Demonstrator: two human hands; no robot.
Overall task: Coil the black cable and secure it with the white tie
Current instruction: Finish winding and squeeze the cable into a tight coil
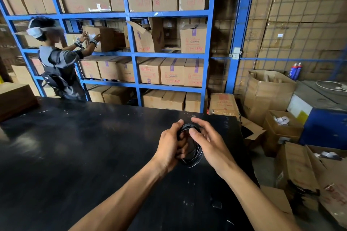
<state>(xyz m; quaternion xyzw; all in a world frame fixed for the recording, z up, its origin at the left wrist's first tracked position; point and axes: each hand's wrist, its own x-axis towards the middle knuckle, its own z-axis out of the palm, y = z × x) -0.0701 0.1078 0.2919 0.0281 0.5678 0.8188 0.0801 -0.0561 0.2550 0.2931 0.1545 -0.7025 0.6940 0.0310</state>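
Two hands work one coil (191, 146) of black cable, held just above the black table (75, 146) near its right edge. Left hand (170, 146) is clamped on the coil's left side, fingers curled through the loops, likely to keep the turns stacked so they don't spring apart. Right hand (208, 141) is spread, fingers apart, thumb and fingertips resting on the coil's top and right side; it reads as shaping or steadying, not gripping. Coiling looks about done. No white tie visible anywhere, so securing is not yet done; can't tell where the tie is.

Table is dark, scuffed, with pale flecks. Behind it, blue shelving (131, 50) stacked with cardboard boxes. Open boxes (281, 129) crowd the floor at right. Another person (58, 65) at far left reaches into a shelf box, well apart from the work.
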